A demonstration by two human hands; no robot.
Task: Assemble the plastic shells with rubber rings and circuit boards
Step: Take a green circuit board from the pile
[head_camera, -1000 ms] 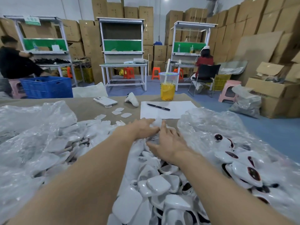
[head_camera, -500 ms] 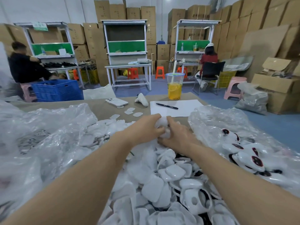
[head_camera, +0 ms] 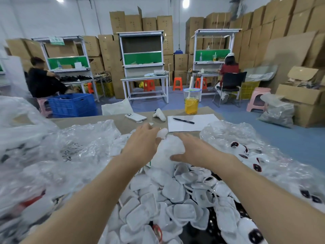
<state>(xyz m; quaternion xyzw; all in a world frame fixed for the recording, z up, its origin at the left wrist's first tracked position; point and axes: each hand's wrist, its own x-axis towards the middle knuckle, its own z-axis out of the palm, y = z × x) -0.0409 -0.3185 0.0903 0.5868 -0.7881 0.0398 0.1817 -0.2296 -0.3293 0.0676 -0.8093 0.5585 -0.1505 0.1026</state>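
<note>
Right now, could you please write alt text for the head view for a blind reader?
The left hand and right hand hold a blurred white bundle over a heap of white plastic shells on a table; a phone, pen, paper and yellow drink sit beyond.

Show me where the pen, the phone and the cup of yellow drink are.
pen (head_camera: 183,120), head view, middle of its black barrel.
phone (head_camera: 136,117), head view, middle of its white back.
cup of yellow drink (head_camera: 191,106), head view, lower wall.
</note>
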